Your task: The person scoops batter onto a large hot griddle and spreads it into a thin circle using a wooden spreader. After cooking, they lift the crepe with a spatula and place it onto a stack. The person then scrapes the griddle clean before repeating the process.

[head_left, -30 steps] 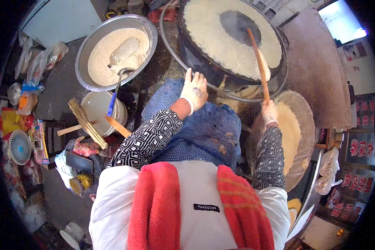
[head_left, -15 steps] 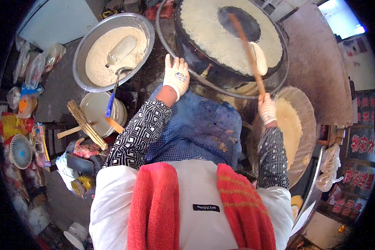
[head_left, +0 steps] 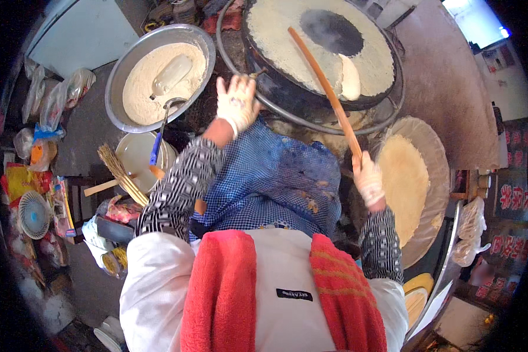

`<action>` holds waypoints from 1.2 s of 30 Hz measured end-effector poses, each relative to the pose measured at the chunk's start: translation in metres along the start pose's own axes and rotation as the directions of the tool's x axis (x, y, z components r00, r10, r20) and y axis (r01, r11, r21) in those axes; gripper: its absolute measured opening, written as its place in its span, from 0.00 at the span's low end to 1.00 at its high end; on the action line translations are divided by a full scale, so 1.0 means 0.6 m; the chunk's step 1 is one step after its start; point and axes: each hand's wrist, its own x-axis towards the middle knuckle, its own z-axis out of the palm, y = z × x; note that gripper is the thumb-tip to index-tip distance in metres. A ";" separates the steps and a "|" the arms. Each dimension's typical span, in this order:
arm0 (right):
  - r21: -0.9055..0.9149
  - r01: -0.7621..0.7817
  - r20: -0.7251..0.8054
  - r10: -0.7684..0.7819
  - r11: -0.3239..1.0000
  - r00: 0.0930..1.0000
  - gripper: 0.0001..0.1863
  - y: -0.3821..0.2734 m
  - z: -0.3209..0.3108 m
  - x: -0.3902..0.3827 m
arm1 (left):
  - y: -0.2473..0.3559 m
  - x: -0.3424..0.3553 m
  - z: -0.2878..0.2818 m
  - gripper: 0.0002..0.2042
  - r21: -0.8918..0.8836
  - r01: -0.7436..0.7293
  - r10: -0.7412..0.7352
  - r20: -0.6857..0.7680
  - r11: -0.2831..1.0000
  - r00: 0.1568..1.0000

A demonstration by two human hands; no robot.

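Note:
My right hand (head_left: 368, 180), in a pale glove, grips the lower end of a long wooden stick (head_left: 324, 80). The stick slants up to the left over a round black griddle (head_left: 366, 105). A layer of pale batter (head_left: 276, 29) coats the griddle around a bare, steaming dark patch (head_left: 334, 34). A thicker lump of batter (head_left: 350, 79) lies near the griddle's front edge, just right of the stick. My left hand (head_left: 237, 105), also gloved, is open with fingers apart beside the metal hoop (head_left: 299, 122) around the griddle. Whether it touches the hoop I cannot tell.
At left stands a metal basin (head_left: 114, 97) of batter, holding a clear scoop (head_left: 173, 76) and a blue-handled ladle (head_left: 157, 144). Below it are a white bucket (head_left: 169, 154) and a straw whisk (head_left: 120, 173). Thin round flatbreads (head_left: 402, 182) lie on a covered round tray (head_left: 437, 202) at right.
The stick's far end has swung left and its angle has flattened, leaving the batter lump to its right. My left hand has shifted slightly left. The right hand has come down a little.

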 end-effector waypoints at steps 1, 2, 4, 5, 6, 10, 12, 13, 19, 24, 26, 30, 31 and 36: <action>0.020 0.012 -0.018 -0.012 1.000 1.000 0.13 0.010 0.006 -0.032 | 0.024 -0.020 -0.014 0.32 -0.060 -0.052 0.055 0.039 0.997 0.998; 0.037 0.027 -0.035 -0.026 0.999 0.999 0.11 0.020 0.018 -0.060 | 0.047 -0.038 -0.027 0.32 -0.123 -0.097 0.107 0.076 0.988 0.991; 0.095 0.026 -0.090 -0.018 0.995 0.996 0.10 0.040 0.032 -0.098 | 0.104 -0.066 -0.017 0.32 -0.163 -0.208 0.220 0.057 0.964 0.974; 0.157 -0.038 -0.034 0.044 0.987 0.998 0.10 0.050 0.040 -0.113 | 0.125 -0.071 -0.010 0.32 -0.189 -0.249 0.263 0.053 0.950 0.963; 0.057 0.006 -0.063 -0.002 0.998 0.998 0.11 0.063 0.060 -0.116 | 0.143 -0.070 -0.015 0.32 -0.219 -0.263 0.284 0.070 0.940 0.956; -0.149 0.042 -0.113 -0.059 0.988 0.992 0.15 0.059 0.072 -0.044 | 0.167 -0.052 0.012 0.32 -0.013 -0.219 0.217 0.196 0.976 0.956; -0.125 -0.021 -0.056 0.014 0.992 0.998 0.16 0.053 0.068 0.027 | 0.152 -0.047 0.012 0.32 0.068 -0.208 0.189 0.211 0.976 0.959; -0.138 -0.024 -0.051 0.017 0.990 0.999 0.16 0.061 0.072 0.060 | 0.140 -0.045 0.008 0.31 0.087 -0.215 0.192 0.213 0.973 0.958; -0.153 -0.119 -0.020 0.117 0.981 0.993 0.16 0.096 0.066 0.214 | 0.107 -0.034 0.003 0.29 0.169 -0.192 0.149 0.240 0.967 0.959; -0.137 0.084 -0.020 -0.088 0.987 0.996 0.22 0.061 0.041 0.175 | 0.086 -0.039 0.025 0.28 0.194 -0.113 0.070 0.214 0.975 0.974; -0.158 -0.013 0.059 0.023 0.987 0.998 0.24 0.096 0.059 0.186 | 0.076 -0.029 0.013 0.28 0.200 -0.097 0.064 0.167 0.975 0.984; -0.148 -0.152 0.017 0.156 0.977 0.988 0.19 0.130 0.033 0.235 | 0.055 -0.003 0.010 0.27 0.228 -0.047 0.001 0.197 0.973 0.980; -0.132 -0.056 -0.007 0.056 0.990 0.998 0.17 0.144 0.048 0.234 | 0.051 -0.002 0.013 0.27 0.240 -0.027 -0.027 0.219 0.970 0.975; -0.102 -0.102 -0.009 0.102 0.990 0.995 0.16 0.201 0.082 0.170 | 0.027 0.006 0.027 0.24 0.269 0.036 -0.067 0.107 0.962 0.992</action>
